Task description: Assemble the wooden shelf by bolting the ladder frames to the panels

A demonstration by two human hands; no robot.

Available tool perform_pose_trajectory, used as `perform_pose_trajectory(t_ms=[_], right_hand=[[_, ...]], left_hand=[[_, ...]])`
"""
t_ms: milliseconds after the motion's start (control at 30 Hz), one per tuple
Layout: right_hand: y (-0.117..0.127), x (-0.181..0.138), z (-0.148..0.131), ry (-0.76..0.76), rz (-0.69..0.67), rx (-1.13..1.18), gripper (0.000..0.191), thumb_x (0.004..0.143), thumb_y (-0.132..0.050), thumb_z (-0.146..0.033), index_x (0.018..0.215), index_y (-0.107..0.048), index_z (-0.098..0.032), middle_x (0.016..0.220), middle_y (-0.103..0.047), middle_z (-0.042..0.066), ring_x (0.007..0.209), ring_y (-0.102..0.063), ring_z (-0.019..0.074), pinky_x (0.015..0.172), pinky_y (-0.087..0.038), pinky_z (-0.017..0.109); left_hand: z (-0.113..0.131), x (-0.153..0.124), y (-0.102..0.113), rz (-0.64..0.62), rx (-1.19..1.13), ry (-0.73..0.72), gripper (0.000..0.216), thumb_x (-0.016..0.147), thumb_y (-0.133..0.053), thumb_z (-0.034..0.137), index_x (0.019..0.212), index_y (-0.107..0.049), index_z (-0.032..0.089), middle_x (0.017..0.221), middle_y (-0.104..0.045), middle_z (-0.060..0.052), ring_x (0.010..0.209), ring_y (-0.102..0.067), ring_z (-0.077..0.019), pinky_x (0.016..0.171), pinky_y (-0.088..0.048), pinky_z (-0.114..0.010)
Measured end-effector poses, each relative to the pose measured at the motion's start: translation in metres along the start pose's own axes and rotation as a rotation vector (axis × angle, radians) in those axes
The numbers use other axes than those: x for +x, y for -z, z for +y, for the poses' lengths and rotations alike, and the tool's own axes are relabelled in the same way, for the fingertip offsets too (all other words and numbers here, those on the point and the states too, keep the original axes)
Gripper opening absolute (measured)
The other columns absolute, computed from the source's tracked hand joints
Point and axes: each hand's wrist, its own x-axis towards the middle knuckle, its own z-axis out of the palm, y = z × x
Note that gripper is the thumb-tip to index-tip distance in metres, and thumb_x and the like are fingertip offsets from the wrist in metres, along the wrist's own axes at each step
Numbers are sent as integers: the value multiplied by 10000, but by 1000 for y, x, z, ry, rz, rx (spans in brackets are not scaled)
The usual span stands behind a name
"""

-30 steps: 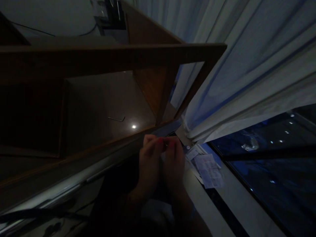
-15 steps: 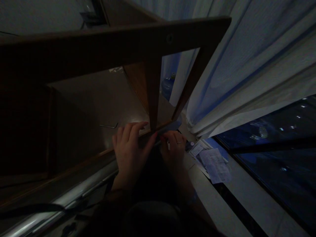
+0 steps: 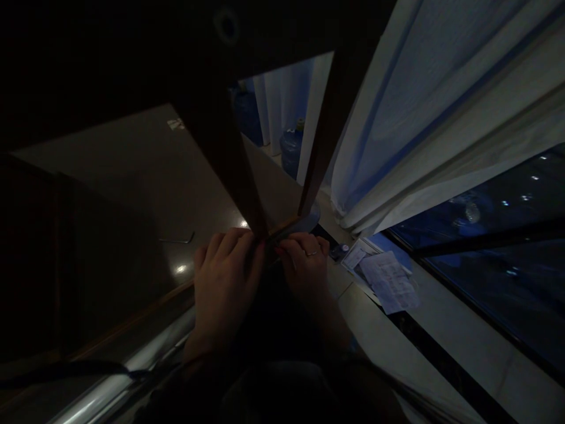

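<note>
The scene is very dark. My left hand (image 3: 225, 277) lies over the lower wooden rail (image 3: 145, 303) of a dark wooden frame, fingers curled onto it beside an upright slat (image 3: 229, 171). My right hand (image 3: 304, 265), with a ring on one finger, is pinched closed at the same joint, just under a second slanted slat (image 3: 320, 141). What its fingertips hold is too small and dim to make out.
A small L-shaped hex key (image 3: 177, 239) lies on the shiny floor beyond the frame. Papers (image 3: 388, 282) sit on the sill to the right, below a pale curtain (image 3: 424, 118) and a dark window (image 3: 498, 247). A water bottle (image 3: 292, 154) stands farther back.
The view has dropped closer to the frame, whose top rail now fills the upper picture. My hands moved from pinching together in front of the rail onto the rail at the slat's foot.
</note>
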Motion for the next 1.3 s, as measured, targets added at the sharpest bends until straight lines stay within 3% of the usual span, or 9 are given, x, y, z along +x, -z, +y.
perform_pose_trajectory(t_ms=[233, 767, 1300], right_hand=[[-2, -1, 4, -24, -23, 48, 174, 951, -506, -326, 850, -616, -237, 857, -641, 9, 792, -542, 147, 815, -304, 334], [-1, 9, 6, 28, -25, 18, 182, 933, -545, -363, 823, -621, -240, 800, -639, -9, 769, -530, 146, 820, -295, 331], [6, 18, 9, 19, -158, 46, 178, 935, -544, -376, 870, -636, -238, 817, -648, -14, 818, -556, 149, 848, -285, 342]], left_hand=[[-5, 0, -8, 85, 11, -25, 226, 913, -470, 366, 1052, -608, 254, 1076, -660, -35, 923, -548, -231, 754, -332, -371], [-8, -1, -15, 154, 61, -59, 183, 890, -517, 365, 970, -625, 241, 972, -673, -38, 866, -548, -228, 718, -340, -357], [-8, -2, -14, 146, 58, -53, 174, 896, -506, 365, 950, -624, 248, 976, -672, -35, 860, -542, -223, 709, -329, -353]])
